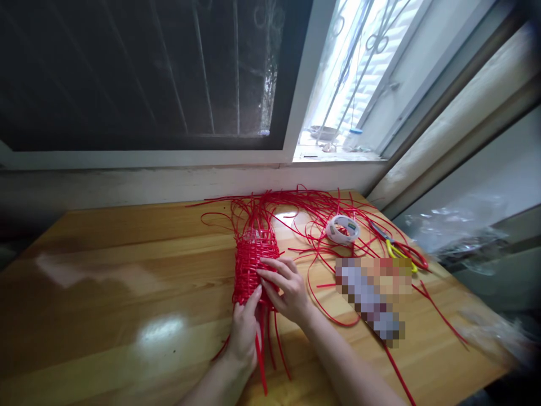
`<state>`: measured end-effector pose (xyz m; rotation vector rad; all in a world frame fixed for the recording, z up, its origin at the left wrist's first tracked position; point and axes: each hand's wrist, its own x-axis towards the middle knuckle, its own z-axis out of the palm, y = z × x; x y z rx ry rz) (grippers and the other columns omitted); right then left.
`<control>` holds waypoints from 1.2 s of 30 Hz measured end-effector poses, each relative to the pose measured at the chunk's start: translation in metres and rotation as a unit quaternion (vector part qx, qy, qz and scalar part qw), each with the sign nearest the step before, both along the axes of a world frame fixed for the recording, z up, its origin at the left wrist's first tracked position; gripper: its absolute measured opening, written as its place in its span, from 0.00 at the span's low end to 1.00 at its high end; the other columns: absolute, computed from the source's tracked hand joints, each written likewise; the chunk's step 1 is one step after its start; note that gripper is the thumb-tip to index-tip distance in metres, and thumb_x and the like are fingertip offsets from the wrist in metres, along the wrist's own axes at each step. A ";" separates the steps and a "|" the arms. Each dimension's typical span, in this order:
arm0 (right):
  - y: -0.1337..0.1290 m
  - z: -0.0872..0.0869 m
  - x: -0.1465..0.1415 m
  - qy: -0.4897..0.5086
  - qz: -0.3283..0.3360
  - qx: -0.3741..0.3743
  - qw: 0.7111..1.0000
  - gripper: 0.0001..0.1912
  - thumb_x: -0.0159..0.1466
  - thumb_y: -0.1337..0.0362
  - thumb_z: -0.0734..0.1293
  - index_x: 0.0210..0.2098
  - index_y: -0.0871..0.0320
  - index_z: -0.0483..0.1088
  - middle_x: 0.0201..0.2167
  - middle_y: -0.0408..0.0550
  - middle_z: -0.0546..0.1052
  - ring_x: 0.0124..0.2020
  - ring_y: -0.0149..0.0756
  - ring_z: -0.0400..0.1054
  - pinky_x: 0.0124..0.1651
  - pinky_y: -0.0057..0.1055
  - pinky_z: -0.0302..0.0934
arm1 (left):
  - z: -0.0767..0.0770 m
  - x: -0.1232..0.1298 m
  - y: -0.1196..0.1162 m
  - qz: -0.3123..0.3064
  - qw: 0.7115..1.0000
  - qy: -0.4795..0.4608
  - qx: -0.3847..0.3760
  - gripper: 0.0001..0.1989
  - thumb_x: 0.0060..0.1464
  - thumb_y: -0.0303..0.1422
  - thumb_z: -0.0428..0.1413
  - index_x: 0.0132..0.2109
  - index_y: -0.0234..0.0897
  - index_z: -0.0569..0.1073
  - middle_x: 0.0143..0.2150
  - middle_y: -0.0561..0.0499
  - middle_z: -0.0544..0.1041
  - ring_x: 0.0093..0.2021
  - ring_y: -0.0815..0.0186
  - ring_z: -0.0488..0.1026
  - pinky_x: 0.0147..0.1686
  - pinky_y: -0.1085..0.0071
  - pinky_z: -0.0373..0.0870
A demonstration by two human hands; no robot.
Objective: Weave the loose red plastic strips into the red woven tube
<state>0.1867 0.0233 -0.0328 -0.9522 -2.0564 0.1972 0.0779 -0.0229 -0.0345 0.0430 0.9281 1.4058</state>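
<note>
Nearest the camera, two bare forearms reached up from the bottom edge onto the glossy wooden surface (105, 293). The left hand (245, 330) gripped the near end of a red woven piece (255, 265), its fingers curled together on the weave with the thumb pressed up against it. The right hand (285, 287) lay on the right flank of the same piece, its fingers spread a little apart and laid flat across the woven rows; whether they pinched a single strand could not be told.

The woven piece rested near the middle of the surface, lengthways away from the person. Loose red strands (304, 206) fanned out from its far end towards the window, and several more trailed from its near end past the left wrist.

To the right of the weave, among the strands, sat a roll of clear tape (342, 229). Further right lay scissors with yellow handles (395, 248), partly tangled in red strands. Just nearer than those was a blurred-out object (372, 293) that could not be identified. Crumpled clear plastic (456, 234) sat off the surface's right edge. Behind everything ran a white window frame (296, 129) with a dark mesh screen (143, 67) on the left.
</note>
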 end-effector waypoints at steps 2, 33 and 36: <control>0.000 0.000 0.000 -0.010 0.003 -0.008 1.000 0.15 0.60 0.68 0.62 0.46 0.50 0.71 0.48 0.47 0.74 0.47 0.38 0.66 0.49 0.40 0.61 | 0.003 -0.002 0.003 -0.019 0.999 -0.043 -0.016 0.07 0.43 0.24 0.59 0.34 0.30 0.76 0.33 0.46 0.79 0.34 0.67 0.75 0.43 0.71 0.69; 0.050 -0.066 0.025 0.369 -0.115 -0.334 0.860 0.21 0.60 0.47 0.59 0.32 0.60 0.69 0.25 0.46 0.72 0.20 0.28 0.61 0.23 0.26 0.58 | 0.004 -0.091 -0.024 -0.151 0.713 0.635 0.256 0.16 0.42 0.37 0.62 0.41 0.43 0.72 0.49 0.46 0.69 0.55 0.55 0.64 0.55 0.54 0.59; 0.050 -0.067 0.026 0.357 -0.115 -0.336 0.864 0.22 0.59 0.46 0.59 0.32 0.60 0.70 0.26 0.46 0.73 0.20 0.28 0.62 0.23 0.26 0.58 | 0.003 -0.083 -0.013 -0.151 0.751 0.575 0.287 0.09 0.45 0.37 0.60 0.36 0.41 0.73 0.52 0.46 0.67 0.58 0.56 0.61 0.57 0.55 0.57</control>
